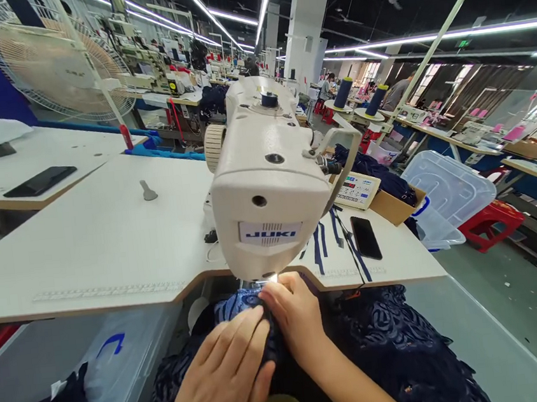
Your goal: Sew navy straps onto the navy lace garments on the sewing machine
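Note:
Dark blue lace fabric (238, 303) lies under the needle end of a white JUKI sewing machine (267, 188), where a small lamp shines. My left hand (223, 365) rests on the fabric from the left, its fingers stretched out side by side and its thumb apart. Close to the needle area, my right hand (294, 313) pinches the fabric with bent fingers. The needle and presser foot are mostly hidden behind the machine head and my fingers. More dark blue lace (397, 328) hangs below the table edge on the right.
The white sewing table (110, 243) carries a small grey metal piece (148, 191), a phone (366, 237), navy strips (321, 246) and a control panel (356, 190). Plastic bins (134, 343) flank my lap. A second phone (40, 181) lies on the neighbouring table; a fan (63, 69) stands behind.

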A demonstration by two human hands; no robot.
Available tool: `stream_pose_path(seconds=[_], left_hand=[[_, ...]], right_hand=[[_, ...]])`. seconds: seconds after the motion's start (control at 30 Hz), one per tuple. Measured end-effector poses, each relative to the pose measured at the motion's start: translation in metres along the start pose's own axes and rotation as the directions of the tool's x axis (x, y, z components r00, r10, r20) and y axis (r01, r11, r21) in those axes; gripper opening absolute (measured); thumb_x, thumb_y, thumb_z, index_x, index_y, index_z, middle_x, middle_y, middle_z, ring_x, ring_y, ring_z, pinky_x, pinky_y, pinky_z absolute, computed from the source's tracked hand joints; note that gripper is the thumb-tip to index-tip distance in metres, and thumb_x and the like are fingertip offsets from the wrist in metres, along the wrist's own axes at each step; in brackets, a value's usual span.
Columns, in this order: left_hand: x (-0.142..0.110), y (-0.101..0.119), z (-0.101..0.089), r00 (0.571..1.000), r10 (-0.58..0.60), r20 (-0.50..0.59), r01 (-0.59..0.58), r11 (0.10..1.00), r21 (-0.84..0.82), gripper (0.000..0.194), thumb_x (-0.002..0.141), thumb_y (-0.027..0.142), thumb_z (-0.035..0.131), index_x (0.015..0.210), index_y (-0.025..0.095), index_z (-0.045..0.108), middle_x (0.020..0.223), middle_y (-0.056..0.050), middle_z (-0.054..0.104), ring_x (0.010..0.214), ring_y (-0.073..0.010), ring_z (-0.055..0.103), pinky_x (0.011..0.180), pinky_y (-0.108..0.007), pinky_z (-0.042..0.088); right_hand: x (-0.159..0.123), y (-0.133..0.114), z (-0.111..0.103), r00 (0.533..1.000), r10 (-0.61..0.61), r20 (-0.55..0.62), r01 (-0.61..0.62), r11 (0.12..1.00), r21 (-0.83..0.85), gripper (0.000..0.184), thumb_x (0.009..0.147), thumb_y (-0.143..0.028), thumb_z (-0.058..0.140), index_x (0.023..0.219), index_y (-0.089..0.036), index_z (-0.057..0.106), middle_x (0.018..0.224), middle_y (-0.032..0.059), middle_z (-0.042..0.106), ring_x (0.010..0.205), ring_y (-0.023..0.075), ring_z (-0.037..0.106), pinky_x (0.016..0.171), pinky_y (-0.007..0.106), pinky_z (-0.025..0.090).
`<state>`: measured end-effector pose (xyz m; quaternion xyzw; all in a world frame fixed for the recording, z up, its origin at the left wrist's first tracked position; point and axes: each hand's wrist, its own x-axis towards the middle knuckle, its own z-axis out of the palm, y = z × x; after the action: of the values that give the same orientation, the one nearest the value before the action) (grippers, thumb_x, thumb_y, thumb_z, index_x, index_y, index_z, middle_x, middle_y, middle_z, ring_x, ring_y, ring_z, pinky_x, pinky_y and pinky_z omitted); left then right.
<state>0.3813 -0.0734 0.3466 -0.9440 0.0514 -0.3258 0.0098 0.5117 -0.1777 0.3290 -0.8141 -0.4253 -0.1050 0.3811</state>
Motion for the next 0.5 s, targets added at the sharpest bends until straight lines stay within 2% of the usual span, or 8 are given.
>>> stream_pose_path(seconds=[0.1, 0.2, 0.3, 0.37, 0.5], left_hand=[[0.005, -0.009, 0.006, 0.999, 0.029, -0.013, -0.029, 1.0, 0.003, 0.035, 0.091, 0.02, 0.044, 0.124, 0.015, 0.054, 0.125, -0.008, 0.062, 0.118, -0.0177, 0.054, 0.103, -0.032, 0.031], [0.008, -0.007, 0.014, 0.996, -0.074, -0.051, 0.072, 0.997, -0.036, 0.034, 0.093, 0.02, 0.043, 0.124, 0.024, 0.056, 0.118, -0.002, 0.068, 0.113, -0.0148, 0.058, 0.1, -0.031, 0.029], [0.011, -0.002, 0.017, 0.978, -0.185, -0.097, 0.18, 0.982, -0.062, 0.033, 0.095, 0.02, 0.04, 0.121, 0.029, 0.058, 0.112, 0.001, 0.071, 0.107, -0.0143, 0.061, 0.097, -0.033, 0.027], [0.014, -0.001, 0.017, 0.977, -0.184, -0.106, 0.182, 0.983, -0.032, 0.031, 0.095, 0.019, 0.04, 0.118, 0.028, 0.06, 0.111, 0.001, 0.071, 0.105, -0.0152, 0.062, 0.093, -0.033, 0.028], [0.02, -0.002, 0.016, 0.982, -0.161, -0.101, 0.165, 0.986, 0.032, 0.029, 0.094, 0.019, 0.042, 0.114, 0.025, 0.062, 0.111, 0.002, 0.071, 0.102, -0.0167, 0.063, 0.087, -0.034, 0.029]], right_hand=[[-0.005, 0.005, -0.004, 0.999, 0.028, 0.027, -0.03, 0.997, 0.072, 0.025, 0.095, -0.032, 0.046, 0.099, -0.026, 0.07, 0.084, 0.0049, 0.059, 0.077, 0.0175, 0.057, 0.067, 0.027, 0.046], [-0.008, 0.014, -0.006, 0.991, 0.077, 0.11, -0.107, 0.948, 0.3, 0.024, 0.095, -0.029, 0.045, 0.106, -0.026, 0.066, 0.089, 0.0035, 0.063, 0.082, 0.0163, 0.06, 0.076, 0.028, 0.047], [-0.006, 0.019, -0.003, 0.964, 0.226, 0.138, -0.265, 0.848, 0.46, 0.015, 0.091, -0.028, 0.048, 0.102, -0.021, 0.057, 0.076, -0.0012, 0.061, 0.069, 0.014, 0.059, 0.068, 0.026, 0.047], [-0.001, 0.02, 0.0, 0.947, 0.299, 0.115, -0.317, 0.824, 0.47, 0.01, 0.088, -0.026, 0.051, 0.096, -0.021, 0.051, 0.07, -0.0038, 0.058, 0.064, 0.0134, 0.056, 0.064, 0.025, 0.045], [0.009, 0.017, 0.002, 0.939, 0.326, 0.104, -0.34, 0.847, 0.408, 0.006, 0.085, -0.026, 0.051, 0.088, -0.022, 0.048, 0.072, -0.0038, 0.058, 0.064, 0.0143, 0.055, 0.066, 0.027, 0.042]])
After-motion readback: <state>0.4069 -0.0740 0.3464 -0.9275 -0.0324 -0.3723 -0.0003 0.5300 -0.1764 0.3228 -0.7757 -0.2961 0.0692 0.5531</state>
